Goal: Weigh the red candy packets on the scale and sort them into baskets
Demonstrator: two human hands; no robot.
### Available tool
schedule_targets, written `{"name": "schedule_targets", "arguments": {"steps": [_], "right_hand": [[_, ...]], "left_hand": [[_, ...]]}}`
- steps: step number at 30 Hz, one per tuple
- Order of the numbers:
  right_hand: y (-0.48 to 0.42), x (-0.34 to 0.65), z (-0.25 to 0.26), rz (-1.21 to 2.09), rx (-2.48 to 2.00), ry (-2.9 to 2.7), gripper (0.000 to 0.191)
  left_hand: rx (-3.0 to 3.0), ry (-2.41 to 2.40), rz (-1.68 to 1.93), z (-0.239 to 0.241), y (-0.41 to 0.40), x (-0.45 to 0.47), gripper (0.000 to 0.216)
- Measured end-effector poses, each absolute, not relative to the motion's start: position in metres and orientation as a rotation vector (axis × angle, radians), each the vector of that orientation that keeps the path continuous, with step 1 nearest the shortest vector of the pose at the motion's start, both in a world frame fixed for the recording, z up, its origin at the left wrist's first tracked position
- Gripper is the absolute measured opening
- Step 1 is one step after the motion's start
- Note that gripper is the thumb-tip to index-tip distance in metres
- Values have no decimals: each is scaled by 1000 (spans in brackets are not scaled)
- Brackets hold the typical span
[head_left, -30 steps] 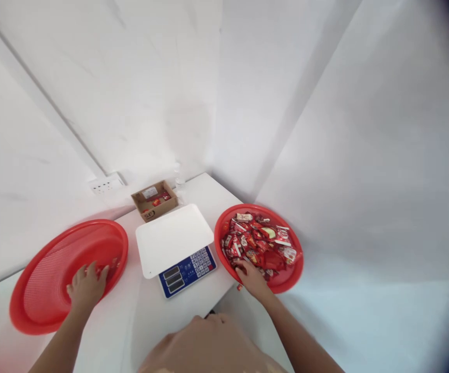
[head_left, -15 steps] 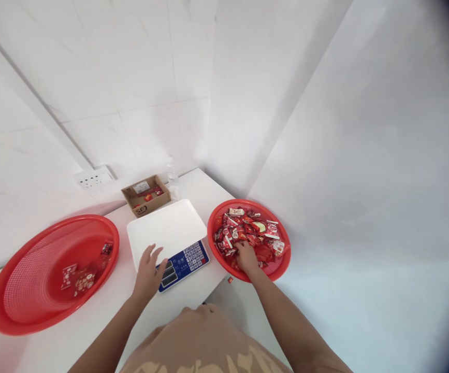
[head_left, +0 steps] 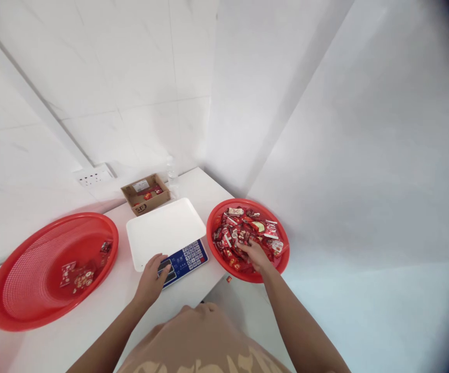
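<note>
1. The white counter (head_left: 103,311) runs into a corner of the white walls and carries all things.
2. The big red basket (head_left: 26,292) stands at the counter's left end, with a few red packets (head_left: 77,275) lying inside, on its right part.
3. The smaller red basket (head_left: 247,278) stands at the right edge of the counter and is full of red candy packets (head_left: 247,228).
4. The scale (head_left: 165,233) stands between both baskets; its white tray is bare and its blue panel faces the front edge.
5. The left arm reaches forward. The left hand (head_left: 152,277) is palm down with curled fingers, the tips resting on the left part of the blue panel. It holds nothing.
6. The right arm stretches to the smaller basket. The right hand (head_left: 256,253) lies on the packets with bent fingers; I cannot tell if it grips one.
7. The cardboard box (head_left: 146,193) stands at the back edge, behind the scale.
8. One small red piece (head_left: 229,278) lies at the front edge, near the right wrist.
</note>
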State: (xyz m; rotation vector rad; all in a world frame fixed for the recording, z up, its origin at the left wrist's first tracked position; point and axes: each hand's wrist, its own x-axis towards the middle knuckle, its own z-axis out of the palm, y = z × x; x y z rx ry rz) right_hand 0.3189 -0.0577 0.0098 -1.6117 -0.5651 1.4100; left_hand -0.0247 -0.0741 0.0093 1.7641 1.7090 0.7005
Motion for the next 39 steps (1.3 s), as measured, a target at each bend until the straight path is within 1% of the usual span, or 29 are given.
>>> {"name": "schedule_targets", "arguments": {"steps": [3,8,9,11,13,16,19,23,26,29,34,37,39], "right_hand": [[-53,296,31,1506,-1547,-659,30],[-46,242,55,1716,-1400,-1054,32],[-45,231,56,1755,-1363,-1151,30],[-44,212,53,1815,-1301,-1311,26],[-41,199,47,1841,-1268,-1371,28],[-33,188,34,1826,-1341,-1269,39],[-19,181,26,1774,-1450,-1080,43],[3,170,27,1822,-1299,-817,50],[12,164,24,1803,-1358,-754,54],[15,160,17,1769,-1402,-670,53],[22,151,15,1748,-1175,-543,46],[31,148,18,1761,-1229,-573,37],[35,150,18,1746,-1292,-555,35]], "left_hand": [[1647,1565,683,24,-71,-3,37],[1395,1277,735,46,-55,43,59],[1351,1207,757,49,-51,49,58],[1253,1102,786,54,-44,56,49],[1146,1095,827,56,-39,55,40],[927,1266,940,55,-34,41,34],[672,1409,991,50,-31,22,35],[528,1447,999,45,-34,3,35],[468,1438,1001,44,-41,-4,32],[434,1431,996,44,-51,-9,29],[384,1435,991,43,-61,-18,22],[368,1425,993,44,-63,-18,20],[347,1411,988,45,-64,-17,19]]}}
